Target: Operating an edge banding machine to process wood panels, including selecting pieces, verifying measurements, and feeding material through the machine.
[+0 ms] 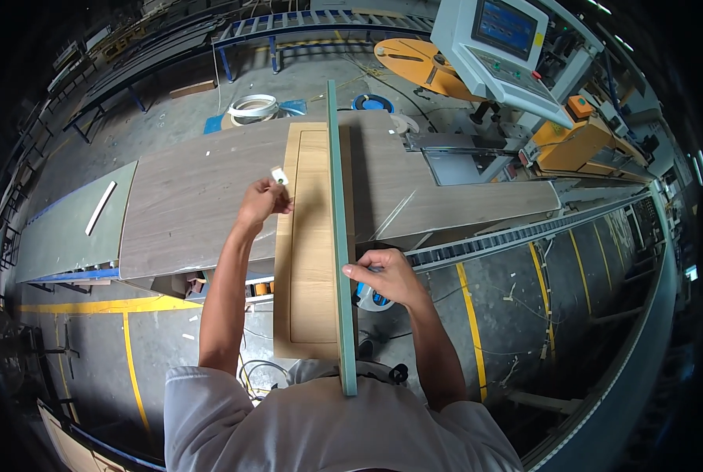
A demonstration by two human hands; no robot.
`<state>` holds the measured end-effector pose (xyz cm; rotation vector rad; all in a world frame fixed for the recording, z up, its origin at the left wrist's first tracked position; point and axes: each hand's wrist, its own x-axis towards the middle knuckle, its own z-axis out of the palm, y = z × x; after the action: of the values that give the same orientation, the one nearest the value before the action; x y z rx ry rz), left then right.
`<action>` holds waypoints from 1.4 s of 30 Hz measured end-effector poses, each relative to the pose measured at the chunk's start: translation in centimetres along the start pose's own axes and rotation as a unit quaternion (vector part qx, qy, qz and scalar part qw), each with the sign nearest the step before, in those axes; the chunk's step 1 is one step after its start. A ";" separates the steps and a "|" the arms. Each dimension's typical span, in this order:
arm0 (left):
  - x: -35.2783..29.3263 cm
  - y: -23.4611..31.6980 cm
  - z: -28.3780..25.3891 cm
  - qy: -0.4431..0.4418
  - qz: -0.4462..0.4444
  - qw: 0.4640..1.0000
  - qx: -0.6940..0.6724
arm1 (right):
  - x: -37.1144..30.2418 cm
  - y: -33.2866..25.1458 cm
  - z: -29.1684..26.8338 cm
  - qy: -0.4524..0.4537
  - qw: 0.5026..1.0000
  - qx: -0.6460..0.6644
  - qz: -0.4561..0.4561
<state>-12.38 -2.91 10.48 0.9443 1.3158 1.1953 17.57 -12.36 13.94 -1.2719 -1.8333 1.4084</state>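
Your left hand (265,203) pinches a small white piece (280,175). Your right hand (391,277) thumbs the green-edged board (336,197) just left of it; whether it's clamped, I can't tell. Likely stiff and weighty, the board suits a mid-length hold.

Control console (499,71) upper right, orange disc (434,72) beside it; roller conveyor (312,26) beyond

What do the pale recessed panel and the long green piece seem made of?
Pale recessed panel: wood or wood veneer, natural low-sheen finish, judging by its tan colour and grain. Long green piece: possibly painted or edge-banded board; its smooth, uniform colour hides any core, so plastic remains possible.
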 end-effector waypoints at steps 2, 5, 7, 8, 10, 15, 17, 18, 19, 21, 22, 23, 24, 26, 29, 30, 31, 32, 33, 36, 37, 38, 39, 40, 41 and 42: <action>1.6 -5.6 -5.1 0.122 -0.052 0.989 0.068 | -0.3 -1.1 0.0 -0.001 1.000 0.001 0.003; 1.8 -12.8 -11.8 0.211 -0.125 0.962 0.121 | -0.2 -1.7 0.1 -0.009 0.999 -0.031 -0.002; 1.0 -14.0 -12.2 0.231 -0.139 0.954 0.132 | -0.5 -1.6 -0.1 -0.006 0.999 -0.044 -0.004; 1.0 -14.3 -12.7 0.232 -0.141 0.953 0.133 | -0.4 -1.6 -0.1 -0.008 0.999 -0.043 -0.003; -0.1 -12.7 -12.8 0.218 -0.142 0.928 0.267 | -0.2 -1.7 -0.3 -0.002 0.999 -0.026 -0.042; -4.5 -3.5 -2.9 0.342 0.145 0.780 0.504 | 0.3 -0.3 -2.5 0.173 0.975 0.120 -0.065; -7.7 1.7 0.5 0.230 0.204 0.892 0.330 | 1.2 -1.4 -3.0 0.223 0.958 0.151 -0.097; -9.5 3.9 2.8 0.153 0.199 0.944 0.213 | 1.7 -2.0 -3.3 0.238 0.948 0.176 -0.115; -11.1 5.1 4.6 0.071 0.249 0.946 0.196 | 2.0 -2.8 -3.4 0.245 0.942 0.185 -0.138; -13.8 7.6 7.6 -0.087 0.356 0.898 0.242 | 2.3 -3.9 -3.6 0.239 0.944 0.178 -0.141; -14.6 8.0 8.6 -0.130 0.370 0.891 0.231 | 2.5 -4.5 -3.4 0.231 0.946 0.174 -0.146; -15.1 8.0 9.3 -0.148 0.376 0.886 0.227 | 2.5 -4.6 -3.2 0.227 0.946 0.174 -0.150; -15.2 7.5 10.0 -0.168 0.382 0.881 0.222 | 2.7 -4.3 -3.0 0.227 0.945 0.190 -0.141; -15.0 5.9 11.0 -0.143 0.399 0.879 0.220 | 2.5 -4.3 -2.8 0.230 0.942 0.205 -0.136; -15.4 5.2 11.4 -0.073 0.424 0.876 0.219 | 2.1 -4.0 -2.3 0.245 0.935 0.229 -0.117; -15.3 5.1 11.1 -0.073 0.425 0.875 0.220 | 1.9 -3.8 -2.4 0.237 0.940 0.216 -0.115; -15.0 4.8 10.5 -0.093 0.415 0.878 0.220 | 1.8 -3.6 -2.5 0.228 0.946 0.202 -0.112; -14.9 4.7 10.0 -0.113 0.405 0.880 0.220 | 1.7 -3.4 -2.9 0.233 0.944 0.203 -0.117; -15.1 5.4 9.6 -0.137 0.404 0.880 0.208 | 1.6 -3.5 -3.6 0.231 0.947 0.187 -0.120; -15.6 5.8 7.8 -0.105 0.314 0.941 0.070 | 0.9 -3.7 -6.0 0.204 0.955 0.192 -0.101; -15.4 6.1 6.8 -0.094 0.314 0.944 0.038 | 0.4 -4.1 -6.8 0.152 0.973 0.152 -0.084; -14.7 5.6 5.7 -0.090 0.272 0.957 -0.033 | 0.0 -4.2 -7.5 0.100 0.987 0.111 -0.067; -14.6 6.0 5.6 -0.054 0.260 0.959 -0.096 | -0.2 -3.9 -7.9 0.055 0.992 0.106 -0.040; -14.0 5.8 5.1 -0.033 0.225 0.966 -0.122 | -0.2 -3.7 -8.1 0.053 0.992 0.106 -0.041; -13.1 5.0 4.6 -0.013 0.189 0.971 -0.147 | -0.2 -3.7 -8.3 0.024 0.997 0.073 -0.018; -12.2 3.7 4.2 -0.014 0.169 0.973 -0.155 | -0.2 -3.7 -8.3 -0.006 0.999 0.040 0.006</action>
<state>-7.25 -13.56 16.82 0.9736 0.9307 1.5900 23.09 -8.76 20.26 -1.2389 -1.7624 1.4817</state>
